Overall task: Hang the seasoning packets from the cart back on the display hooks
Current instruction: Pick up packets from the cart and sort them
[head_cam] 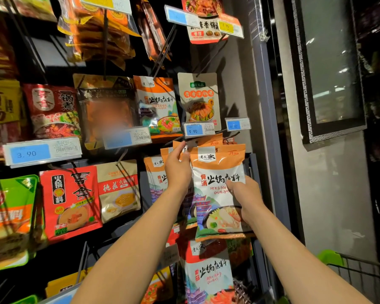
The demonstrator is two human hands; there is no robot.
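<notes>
An orange-and-white packet is held up at the centre right of the frame, in front of a display rack. It is grasped low on its right side by the right hand, whose fingers are curled onto its face. Its top edge is pinched by the left hand, just below a hook that juts out under the price tags. "老元家" is printed at its top and "骨汤 火锅底料" in large characters across its middle, above a picture of a bowl of soup. More packets of the same design hang just behind the left hand, and another, marked "番茄 火锅底料", hangs below the held one.

A blue price tag reading "9.90" is fixed above the hands, and a second tag reading "3.90" is seen at the middle left. A red packet marked "火锅" hangs at the lower left, beside a beige one marked "德庄". The green handle of a cart is visible at the lower right.
</notes>
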